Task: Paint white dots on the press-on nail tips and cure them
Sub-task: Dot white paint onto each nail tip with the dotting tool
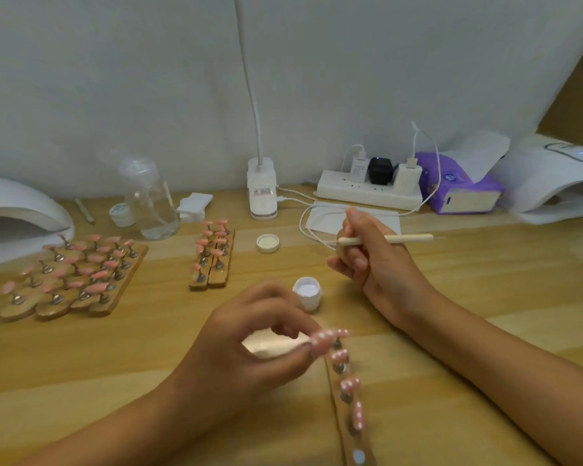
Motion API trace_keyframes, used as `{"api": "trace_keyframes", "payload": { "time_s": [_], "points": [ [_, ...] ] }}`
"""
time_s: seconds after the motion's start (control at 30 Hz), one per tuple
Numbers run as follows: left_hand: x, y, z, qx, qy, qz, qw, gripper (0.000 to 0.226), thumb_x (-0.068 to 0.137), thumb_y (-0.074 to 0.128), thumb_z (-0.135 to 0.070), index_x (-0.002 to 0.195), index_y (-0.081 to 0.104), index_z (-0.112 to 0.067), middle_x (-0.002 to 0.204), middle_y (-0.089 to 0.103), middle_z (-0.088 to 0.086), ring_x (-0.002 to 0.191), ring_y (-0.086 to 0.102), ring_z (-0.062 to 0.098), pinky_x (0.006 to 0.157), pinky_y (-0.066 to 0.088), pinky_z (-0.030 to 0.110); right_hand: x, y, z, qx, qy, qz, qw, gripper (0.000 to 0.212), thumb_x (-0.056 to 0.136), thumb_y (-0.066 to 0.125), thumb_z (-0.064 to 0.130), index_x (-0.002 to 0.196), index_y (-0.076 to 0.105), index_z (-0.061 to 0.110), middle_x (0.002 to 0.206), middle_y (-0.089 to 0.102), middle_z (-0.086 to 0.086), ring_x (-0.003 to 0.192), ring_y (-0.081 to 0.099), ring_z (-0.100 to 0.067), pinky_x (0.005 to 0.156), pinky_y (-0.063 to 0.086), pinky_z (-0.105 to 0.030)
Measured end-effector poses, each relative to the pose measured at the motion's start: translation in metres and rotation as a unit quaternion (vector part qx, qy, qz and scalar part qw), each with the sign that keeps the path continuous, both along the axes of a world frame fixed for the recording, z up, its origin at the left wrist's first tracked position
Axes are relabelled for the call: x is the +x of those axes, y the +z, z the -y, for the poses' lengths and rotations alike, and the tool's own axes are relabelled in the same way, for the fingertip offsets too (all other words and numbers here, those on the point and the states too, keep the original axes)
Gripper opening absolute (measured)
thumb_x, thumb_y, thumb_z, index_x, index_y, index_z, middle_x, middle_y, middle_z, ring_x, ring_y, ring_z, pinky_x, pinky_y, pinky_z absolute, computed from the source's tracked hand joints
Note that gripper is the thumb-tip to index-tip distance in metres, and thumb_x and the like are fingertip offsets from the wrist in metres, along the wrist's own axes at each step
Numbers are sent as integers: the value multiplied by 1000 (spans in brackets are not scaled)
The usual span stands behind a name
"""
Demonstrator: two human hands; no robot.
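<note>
My left hand (249,334) pinches the top pink nail tip on a wooden strip (349,415) near the front edge; the strip's pink tips (349,385) carry white dots. The image is blurred around those fingers. My right hand (367,260) grips a cream dotting pen (387,239), held level above the table with its fine point to the right. An open pot of white paint (306,290) stands between both hands, its lid (267,242) further back.
Two more wooden holders with pink tips sit at left (71,274) and centre (212,253). A white curing lamp (17,213) is far left, another (559,176) far right. A glass bottle (148,200), lamp base (262,188), power strip (367,193), cables and tissue pack (461,186) line the back.
</note>
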State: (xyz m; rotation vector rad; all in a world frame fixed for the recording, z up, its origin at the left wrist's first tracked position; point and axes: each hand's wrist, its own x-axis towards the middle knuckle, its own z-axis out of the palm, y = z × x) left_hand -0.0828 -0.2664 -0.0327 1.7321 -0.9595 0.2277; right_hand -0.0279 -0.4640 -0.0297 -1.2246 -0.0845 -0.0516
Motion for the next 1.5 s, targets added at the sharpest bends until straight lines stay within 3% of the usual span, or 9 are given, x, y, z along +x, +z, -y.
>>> {"api": "trace_keyframes", "payload": {
  "time_s": [0.17,0.53,0.63,0.73,0.83,0.97,1.23,1.4,1.5],
  "points": [
    [-19,-1,5,98,-7,312,945,13,78,79,-27,68,76,-19,61,53,-2,56,43,17,59,31,22,4,-2,5,-18,-23,1,1000,28,97,53,37,75,50,20,47,38,6,48,42,-4,64,54,-22],
    [-20,-7,5,199,-71,353,911,12,87,71,-31,82,78,-23,63,56,-7,62,41,11,63,24,19,7,-6,8,-43,-21,26,999,24,97,56,36,76,58,23,53,47,6,53,48,-3,68,54,-23],
    [-14,-8,0,198,-71,381,900,13,88,70,-31,81,78,-23,61,52,-5,57,41,14,57,28,22,10,3,16,-174,-65,99,977,10,96,59,27,91,62,19,68,62,6,67,61,-6,73,54,-23],
    [-11,-10,-5,181,-55,405,895,23,86,71,-32,66,72,-20,59,48,-4,56,36,15,55,27,24,7,14,35,-417,-107,228,873,14,93,64,22,107,62,21,95,68,4,87,63,-9,72,53,-20],
    [-10,-10,-6,151,-50,359,920,41,83,69,-36,49,53,-19,54,41,-3,56,30,15,54,24,25,-2,7,51,-649,-81,309,690,42,81,72,-1,117,63,18,115,63,-5,104,57,-19,77,53,-34],
    [-8,-6,-7,105,-51,276,954,43,80,71,-37,47,50,-19,52,41,-5,56,29,11,58,22,21,-12,-6,51,-742,-19,361,564,47,72,78,-8,114,69,9,114,65,-17,98,64,-33,69,57,-41],
    [-11,-7,-9,114,-53,286,950,45,84,67,-39,47,50,-18,52,41,-3,62,23,9,59,21,22,-18,6,39,-764,76,335,546,68,67,84,-6,127,64,19,117,66,-11,99,66,-26,73,59,-35],
    [-7,-13,-12,193,-96,341,915,40,87,64,-36,55,49,-17,60,42,0,69,17,13,61,19,25,-60,21,58,-678,47,243,692,39,91,59,25,121,52,49,102,57,24,89,58,-1,72,49,-15],
    [-6,-12,-10,213,-96,313,921,28,87,64,-35,64,63,-19,64,50,-2,71,18,10,65,19,22,-106,11,65,-706,143,166,673,19,85,66,48,102,57,49,91,56,25,76,57,4,62,43,-6]
  ]
}}
